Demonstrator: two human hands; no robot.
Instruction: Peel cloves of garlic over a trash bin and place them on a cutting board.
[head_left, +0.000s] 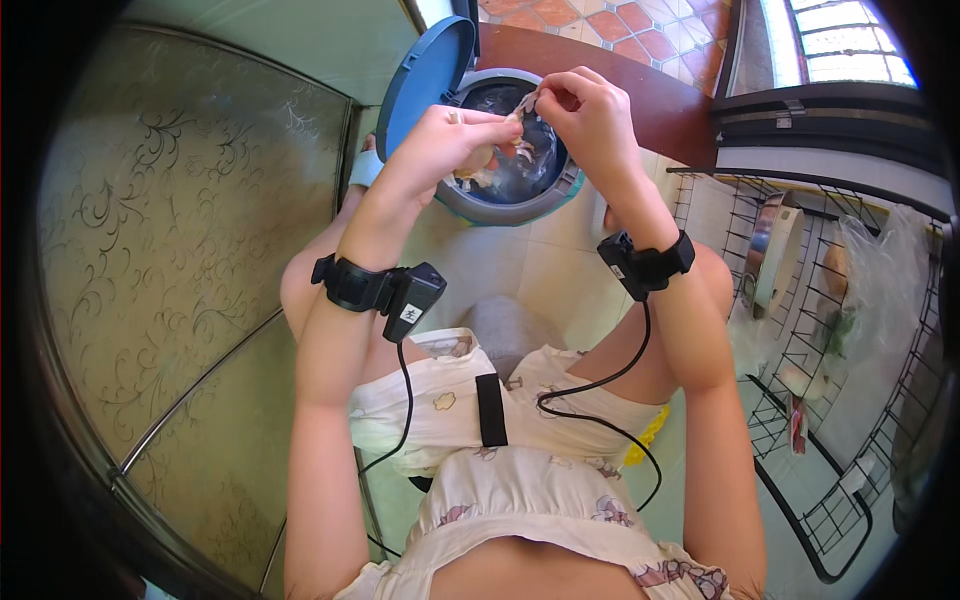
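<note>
My left hand (457, 142) is over a round trash bin (506, 212), its fingers closed around pale, papery pieces that look like garlic (474, 178), mostly hidden by the palm. From the right, my right hand (589, 109) pinches a thin whitish strip of peel (528, 103) between thumb and forefinger. That strip stretches to the left fingertips. A dark, shiny plastic liner (536, 169) lines the bin. Its blue lid (426, 82) stands raised on the left.
Beside my left knee is a patterned glass cabinet door (202, 172). At right, a black wire rack (802, 315) holds a metal-rimmed round pan or lid (772, 255) and clear plastic bags (889, 262). A reddish-brown board (600, 79) lies behind the bin. Cables hang from both wrist devices.
</note>
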